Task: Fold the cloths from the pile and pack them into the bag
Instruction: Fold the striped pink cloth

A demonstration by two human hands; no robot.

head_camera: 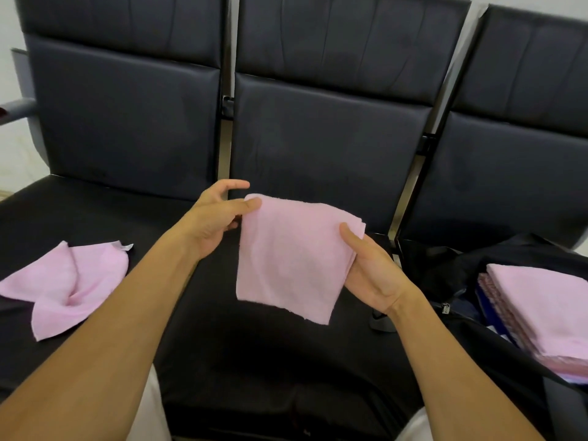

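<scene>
Pink cloth, folded, held above black seating

Pink folded cloth (296,256) hangs over the middle seat (254,345), both hands on it. Left hand (216,218) pinches its top left corner, other fingers spread; right hand (372,272) grips its right edge. Unfolded pink cloth (66,284) lies on left seat. Folded stack (541,307) sits in dark bag (445,272), right

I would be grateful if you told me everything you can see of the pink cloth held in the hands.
The pink cloth looks like soft terry, folded into a layered, roughly square pad. It hangs in the air above the dark seat. The left hand pinches its upper left corner; the right hand grips its right edge, thumb on top.
</scene>
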